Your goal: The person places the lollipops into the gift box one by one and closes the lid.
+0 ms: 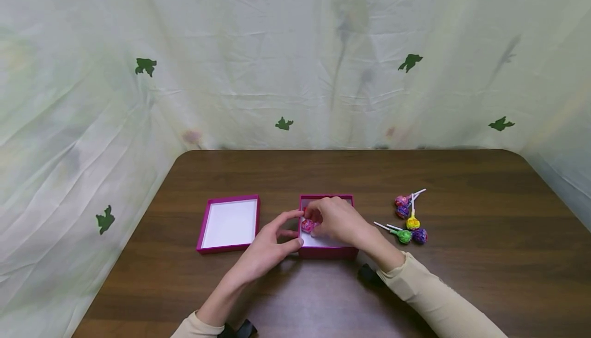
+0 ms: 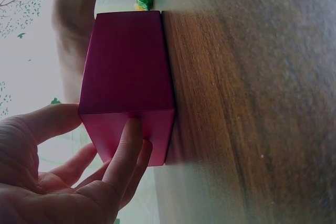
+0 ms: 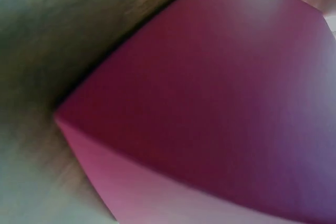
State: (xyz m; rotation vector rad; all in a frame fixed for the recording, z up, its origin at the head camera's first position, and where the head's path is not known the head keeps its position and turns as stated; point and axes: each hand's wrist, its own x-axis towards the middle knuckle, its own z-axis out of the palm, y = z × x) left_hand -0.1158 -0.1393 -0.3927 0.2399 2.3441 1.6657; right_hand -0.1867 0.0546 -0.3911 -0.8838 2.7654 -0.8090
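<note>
A magenta box (image 1: 328, 252) with a white inside stands open at the middle of the table. My right hand (image 1: 339, 220) reaches into it from the right, thumb and fingers bent around a pink-wrapped lollipop (image 1: 308, 225) near the left wall. The hand hides much of the box's inside. With fairly straight, spread fingers, my left hand (image 1: 270, 248) touches the box's left side. In the left wrist view, fingertips (image 2: 132, 129) meet the side wall of the box (image 2: 128, 61). The right wrist view shows mostly the box's outer wall (image 3: 199, 87).
Left of the box lies a matching lid (image 1: 201, 233), its white inside facing up. Several lollipops lie to the right, among them a yellow one (image 1: 413, 223), a green one (image 1: 404, 236) and a purple one (image 1: 419, 236). A patterned curtain (image 1: 295, 61) hangs behind the wooden table (image 1: 485, 235).
</note>
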